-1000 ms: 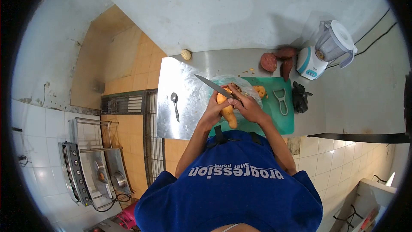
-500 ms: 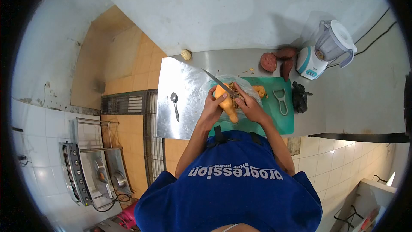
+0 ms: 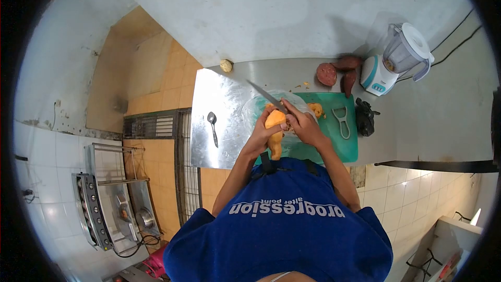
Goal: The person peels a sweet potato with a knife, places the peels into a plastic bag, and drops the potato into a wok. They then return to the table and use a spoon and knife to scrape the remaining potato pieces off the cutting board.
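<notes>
My left hand is wrapped around a peeled orange sweet potato, with its narrow end pointing down toward my body. In my right hand is a knife, gripped near the handle, its long blade slanting up and to the left just above the sweet potato. Under both hands a clear plastic bag holds orange and brown scraps, partly hidden by my fingers. It lies over the left part of a green cutting board. A piece of orange flesh or peel rests on the board beside my right hand.
Right of my hands lie a white peeler and a black plastic bag. Several red-skinned sweet potatoes sit behind the board, near a blender. A spoon and a pale round piece lie left on the metal table.
The sweet potato has been tilted and lowered slightly toward my body, its cut-looking upper face now turned up. The knife has come up off its side, blade above it.
</notes>
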### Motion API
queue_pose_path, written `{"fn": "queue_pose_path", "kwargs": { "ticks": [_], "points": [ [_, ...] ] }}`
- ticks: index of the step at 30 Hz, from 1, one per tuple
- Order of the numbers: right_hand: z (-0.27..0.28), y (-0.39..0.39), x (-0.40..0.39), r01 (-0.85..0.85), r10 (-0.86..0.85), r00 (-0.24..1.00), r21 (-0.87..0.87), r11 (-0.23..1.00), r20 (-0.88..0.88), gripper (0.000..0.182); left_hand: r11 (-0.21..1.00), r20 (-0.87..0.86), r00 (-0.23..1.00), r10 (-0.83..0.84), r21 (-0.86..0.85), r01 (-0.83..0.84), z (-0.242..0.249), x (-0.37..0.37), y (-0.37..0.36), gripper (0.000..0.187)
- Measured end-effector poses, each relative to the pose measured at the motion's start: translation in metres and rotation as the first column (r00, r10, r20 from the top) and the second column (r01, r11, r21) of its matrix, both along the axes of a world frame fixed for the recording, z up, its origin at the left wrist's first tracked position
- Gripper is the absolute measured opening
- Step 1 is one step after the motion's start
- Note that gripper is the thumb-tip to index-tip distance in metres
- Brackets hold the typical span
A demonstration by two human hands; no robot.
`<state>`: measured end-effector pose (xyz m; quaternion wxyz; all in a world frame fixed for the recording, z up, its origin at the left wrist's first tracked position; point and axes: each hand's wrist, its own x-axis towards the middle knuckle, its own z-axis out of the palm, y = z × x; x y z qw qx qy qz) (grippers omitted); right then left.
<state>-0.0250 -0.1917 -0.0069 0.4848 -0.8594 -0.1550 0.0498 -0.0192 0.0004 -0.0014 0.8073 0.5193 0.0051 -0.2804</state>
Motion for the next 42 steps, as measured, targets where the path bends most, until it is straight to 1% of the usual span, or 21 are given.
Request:
{"fn": "queue_pose_path", "kwargs": {
  "ticks": [3, 5, 6, 8, 13, 15, 17, 18, 20, 22, 24, 26, 27, 29, 30, 33, 34, 36, 37, 40, 42],
  "points": [
    [0.002, -0.003, 0.003, 0.102, -0.104, 0.988, -0.026, 0.994, -0.114, 0.055, 0.997, 0.028, 0.999, 0.038, -0.068, -0.036, 0.003, -0.003, -0.007, 0.07],
    [0.007, -0.002, -0.002, 0.123, -0.11, 0.987, 0.106, 0.987, -0.121, 0.053, 0.993, 0.037, 0.997, 0.065, -0.101, -0.061, 0.006, -0.002, -0.004, 0.071],
    [0.004, -0.003, -0.004, 0.125, -0.112, 0.986, 0.103, 0.987, -0.121, 0.053, 0.993, -0.011, 0.997, 0.075, -0.088, -0.076, 0.007, -0.002, -0.001, 0.071],
    [-0.008, -0.004, -0.006, 0.068, -0.041, 0.992, 0.236, 0.97, -0.116, 0.053, 0.993, -0.057, 0.995, 0.081, -0.076, -0.085, 0.002, 0.001, 0.0, 0.07],
    [-0.019, 0.0, -0.007, 0.056, -0.036, 0.994, 0.209, 0.976, -0.1, 0.054, 0.976, -0.08, 0.994, 0.078, -0.196, -0.093, -0.01, 0.006, 0.001, 0.067],
    [-0.018, 0.001, -0.007, 0.061, -0.036, 0.993, 0.235, 0.97, -0.109, 0.054, 0.979, -0.13, 0.985, 0.115, -0.154, -0.135, 0.003, 0.003, 0.0, 0.066],
    [-0.012, -0.001, -0.006, 0.078, -0.007, 0.967, 0.268, 0.96, -0.255, 0.056, 0.978, -0.175, 0.973, 0.152, -0.112, -0.173, 0.001, 0.005, -0.001, 0.065],
    [-0.014, -0.002, -0.006, 0.075, -0.005, 0.967, 0.267, 0.961, -0.253, 0.056, 0.969, -0.204, 0.968, 0.145, -0.167, -0.18, -0.007, 0.007, -0.002, 0.061],
    [-0.019, -0.004, -0.005, 0.084, -0.076, 0.996, 0.162, 0.983, -0.055, 0.059, 0.956, -0.23, 0.963, 0.138, -0.223, -0.19, -0.022, 0.011, 0.001, 0.058],
    [-0.02, -0.007, -0.008, 0.127, -0.114, 0.99, 0.169, 0.977, -0.084, 0.059, 0.936, -0.215, 0.972, 0.098, -0.311, -0.164, -0.022, 0.009, 0.008, 0.054],
    [-0.025, -0.012, -0.01, 0.167, -0.15, 0.983, 0.174, 0.97, -0.108, 0.059, 0.933, -0.224, 0.964, 0.147, -0.292, -0.21, -0.02, 0.01, 0.014, 0.052],
    [-0.037, -0.012, -0.006, 0.246, -0.273, 0.961, 0.302, 0.921, 0.05, 0.057, 0.927, -0.218, 0.956, 0.198, -0.275, -0.255, -0.013, 0.015, 0.016, 0.051],
    [-0.031, -0.01, -0.005, 0.241, -0.27, 0.961, 0.303, 0.922, 0.058, 0.057, 0.92, -0.285, 0.931, 0.229, -0.248, -0.303, -0.01, 0.015, 0.018, 0.051],
    [-0.021, -0.008, -0.017, 0.347, -0.168, 0.921, 0.543, 0.765, -0.351, 0.054, 0.906, -0.342, 0.912, 0.225, -0.272, -0.326, -0.013, 0.013, 0.026, 0.051],
    [-0.017, -0.008, -0.022, 0.353, -0.167, 0.916, 0.537, 0.766, -0.364, 0.054, 0.905, -0.355, 0.907, 0.226, -0.268, -0.331, -0.012, 0.008, 0.028, 0.051],
    [-0.015, -0.006, -0.031, 0.386, -0.144, 0.888, 0.537, 0.75, -0.437, 0.052, 0.813, -0.432, 0.897, 0.096, -0.486, -0.321, -0.013, 0.0, 0.035, 0.051],
    [-0.02, -0.006, -0.034, 0.393, -0.146, 0.883, 0.533, 0.749, -0.445, 0.053, 0.81, -0.442, 0.891, 0.103, -0.483, -0.333, -0.017, -0.003, 0.034, 0.051],
    [-0.026, 0.002, -0.043, 0.4, -0.142, 0.875, 0.526, 0.75, -0.464, 0.054, 0.678, -0.655, 0.742, 0.144, -0.481, -0.556, -0.023, -0.009, 0.033, 0.05],
    [-0.027, 0.008, -0.048, 0.416, -0.164, 0.862, 0.483, 0.77, -0.48, 0.057, 0.676, -0.663, 0.733, 0.148, -0.473, -0.565, -0.024, -0.011, 0.039, 0.05],
    [-0.026, 0.034, -0.063, 0.446, -0.192, 0.825, 0.406, 0.798, -0.531, 0.065, 0.731, -0.447, 0.874, 0.19, -0.53, -0.43, -0.016, -0.016, 0.06, 0.039],
    [-0.018, 0.052, -0.071, 0.467, -0.216, 0.803, 0.361, 0.807, -0.555, 0.071, 0.725, -0.504, 0.839, 0.205, -0.498, -0.476, -0.004, -0.016, 0.07, 0.039]
  ]
}}
